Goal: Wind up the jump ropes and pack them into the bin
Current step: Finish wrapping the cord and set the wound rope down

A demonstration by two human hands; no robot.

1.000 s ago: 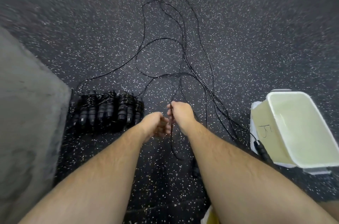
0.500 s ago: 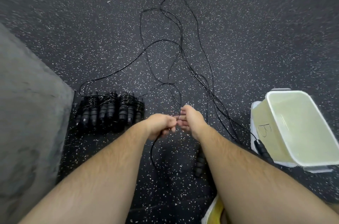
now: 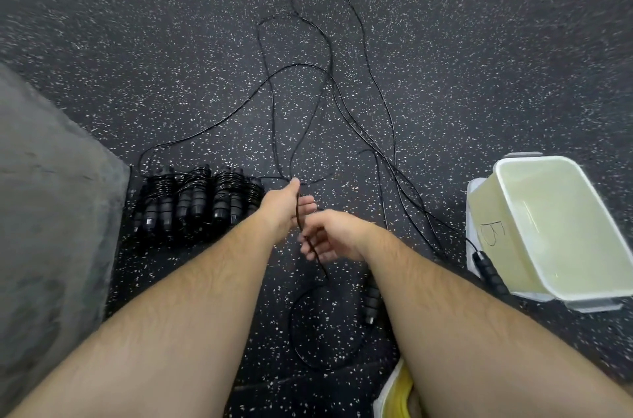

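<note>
Reaching farther forward than half a second ago, the left hand (image 3: pixel 284 208) has its grip closed on the black cord of a jump rope (image 3: pixel 299 218), thumb pointing ahead and the cord running down across the palm. The right hand (image 3: pixel 330 236) is no longer touching the left. It has drawn back toward the body and sits lower in view, its fingers curled around the same cord, though blur makes the hold hard to read closely. Between the two grips the cord runs straight.

Below the right hand the cord drops to the floor (image 3: pixel 445 40), where it now lies in a wider loop under the forearms. This ends at a black handle (image 3: pixel 371 301) beside the right forearm. Farther out, loose cord is spread in long curves over the speckled floor. These curves have changed shape since the earlier frame.

The pale bin (image 3: pixel 534 159) stands on the floor at the right, well apart from the hands, with a second handle (image 3: pixel 489 270) against its near wall. A row of wound ropes (image 3: pixel 195 201) lies on the left beside a grey mat (image 3: pixel 51 212). Bin, row and mat all lie as before.
</note>
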